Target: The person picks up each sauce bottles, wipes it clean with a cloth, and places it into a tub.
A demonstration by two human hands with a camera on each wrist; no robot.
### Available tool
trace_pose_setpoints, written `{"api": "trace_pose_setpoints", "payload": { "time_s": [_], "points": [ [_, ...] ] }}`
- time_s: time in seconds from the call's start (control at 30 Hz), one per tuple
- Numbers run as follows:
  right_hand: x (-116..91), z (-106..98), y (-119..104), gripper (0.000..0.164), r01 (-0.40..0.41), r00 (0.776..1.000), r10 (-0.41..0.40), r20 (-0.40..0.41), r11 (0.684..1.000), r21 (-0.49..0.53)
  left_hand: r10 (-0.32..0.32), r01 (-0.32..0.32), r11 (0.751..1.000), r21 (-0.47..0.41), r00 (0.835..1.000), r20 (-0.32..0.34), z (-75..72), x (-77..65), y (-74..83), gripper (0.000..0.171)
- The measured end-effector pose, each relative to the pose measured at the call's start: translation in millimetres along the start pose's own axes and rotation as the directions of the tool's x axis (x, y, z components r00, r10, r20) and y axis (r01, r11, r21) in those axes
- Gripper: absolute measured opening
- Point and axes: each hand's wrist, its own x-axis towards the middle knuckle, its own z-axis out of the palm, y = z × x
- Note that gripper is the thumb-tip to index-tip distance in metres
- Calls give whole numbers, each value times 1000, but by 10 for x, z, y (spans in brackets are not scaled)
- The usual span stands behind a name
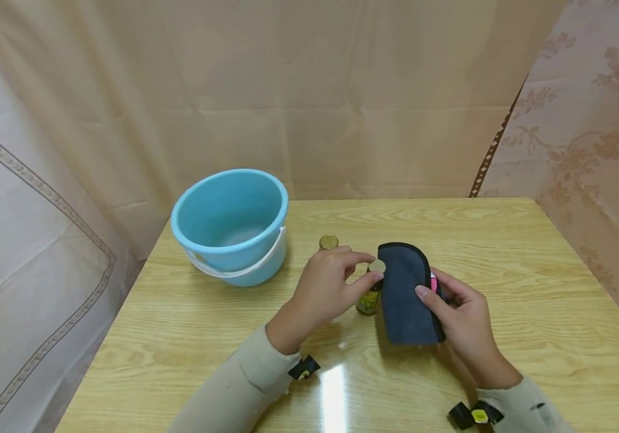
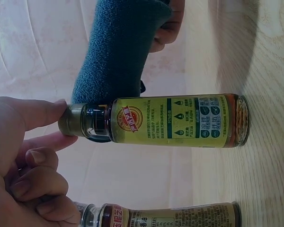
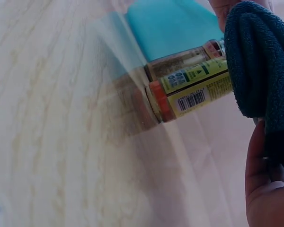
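My left hand pinches the cap of a small glass oil bottle between thumb and fingertips. The bottle has a yellow-green label and stands upright on the table. In my right hand is a folded dark blue cloth, terry-textured in the wrist views, with a black border. A bit of pink shows at its right edge, beside the fingers. The cloth hangs right beside the capped bottle; whether they touch I cannot tell. Behind the left hand stands a second bottle with a tan label, mostly hidden in the head view.
A light blue bucket with a white handle stands at the table's back left. The wood-grain table meets a beige curtain at its back edge, with more curtains on both sides.
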Motion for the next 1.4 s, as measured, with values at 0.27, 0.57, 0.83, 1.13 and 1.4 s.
{"api": "trace_pose_setpoints", "payload": {
  "time_s": [0.27,0.57,0.83,1.13,1.4],
  "points": [
    [36,32,18,44,-15,1000,17,25,995,-100,-11,11,1000,-2,1000,19,-28,5,6,34],
    [86,24,99,43,6,997,11,80,978,-211,-12,12,1000,16,999,36,-40,8,2,36],
    [90,-7,154,47,14,994,29,108,928,-373,-5,5,1000,16,999,42,-7,0,-3,35],
    [120,-39,231,50,51,991,27,134,840,-541,-8,6,1000,28,998,56,-13,-5,0,36],
    [142,-51,251,51,68,988,25,153,817,-573,-1,-1,999,41,998,57,-21,-8,-8,36]
  ]
}}
